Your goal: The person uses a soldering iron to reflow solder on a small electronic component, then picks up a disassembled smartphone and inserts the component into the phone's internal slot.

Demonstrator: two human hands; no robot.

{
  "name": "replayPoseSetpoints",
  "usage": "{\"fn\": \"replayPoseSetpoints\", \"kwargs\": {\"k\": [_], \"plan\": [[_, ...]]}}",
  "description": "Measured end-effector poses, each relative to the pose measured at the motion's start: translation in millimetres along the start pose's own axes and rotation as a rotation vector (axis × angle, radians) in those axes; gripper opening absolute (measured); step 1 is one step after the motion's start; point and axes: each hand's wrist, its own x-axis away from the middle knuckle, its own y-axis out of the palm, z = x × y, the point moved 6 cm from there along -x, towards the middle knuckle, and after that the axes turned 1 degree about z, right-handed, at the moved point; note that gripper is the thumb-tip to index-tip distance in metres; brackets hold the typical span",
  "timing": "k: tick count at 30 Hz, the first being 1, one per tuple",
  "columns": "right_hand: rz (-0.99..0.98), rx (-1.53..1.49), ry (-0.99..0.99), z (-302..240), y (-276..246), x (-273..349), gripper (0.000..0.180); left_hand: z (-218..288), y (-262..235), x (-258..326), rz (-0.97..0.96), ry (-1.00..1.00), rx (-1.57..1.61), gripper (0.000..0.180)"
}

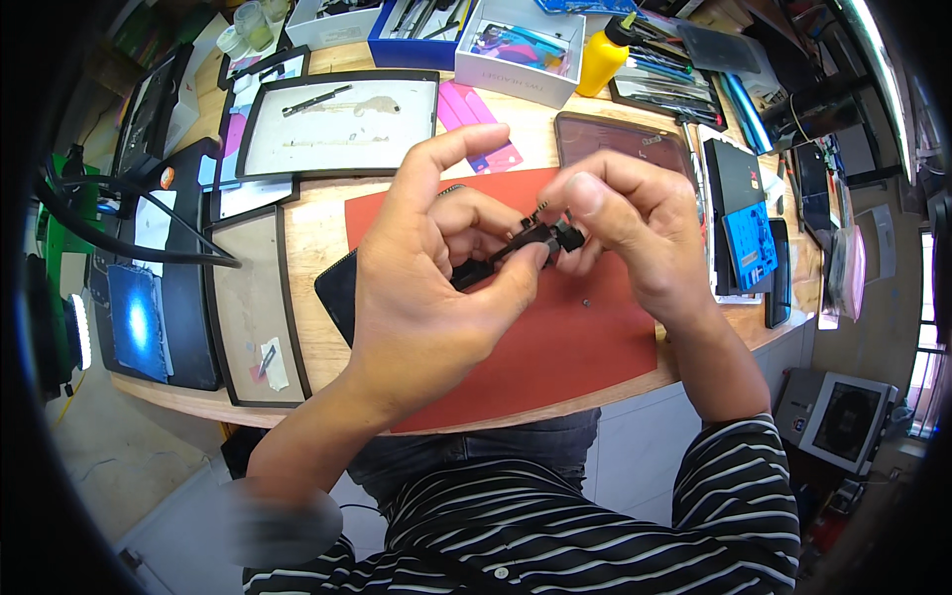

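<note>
My left hand (426, 283) and my right hand (635, 233) are raised together above a red mat (565, 357). Between their fingertips they pinch a small black plastic part (516, 248); the left thumb and fingers grip its lower left end, the right thumb and forefinger its upper right end. A dark phone (337, 293) lies on the mat's left edge, mostly hidden under my left hand. A tiny dark screw (587, 303) rests on the mat below my right hand.
Black-framed trays (253, 317) (337, 124) lie at left and back. A white box (516, 50), a yellow bottle (600, 55), a dark tablet (620, 139) and a blue card on black boxes (749, 243) stand behind and right. The wooden table edge (297, 421) curves near me.
</note>
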Motion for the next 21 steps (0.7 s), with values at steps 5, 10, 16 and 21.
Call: {"fn": "replayPoseSetpoints", "kwargs": {"k": [5, 10, 16, 21], "plan": [[-0.048, 0.014, -0.058, 1.0, -2.8, 0.1, 0.025, 1.8, -7.0, -4.3, 0.060, 0.034, 0.059, 0.068], [-0.038, 0.066, -0.103, 3.8, 0.6, 1.3, 0.015, 2.4, -8.0, -3.0, 0.057, 0.071, -0.011, 0.069], [-0.038, 0.160, -0.190, 5.6, -2.0, 3.7, 0.009, 2.1, -7.1, -4.1, 0.032, 0.103, -0.050, 0.068], [0.026, 0.286, -0.255, -2.4, -0.3, 7.3, 0.008, 3.4, -4.6, -2.7, 0.039, 0.154, -0.098, 0.068]]}}
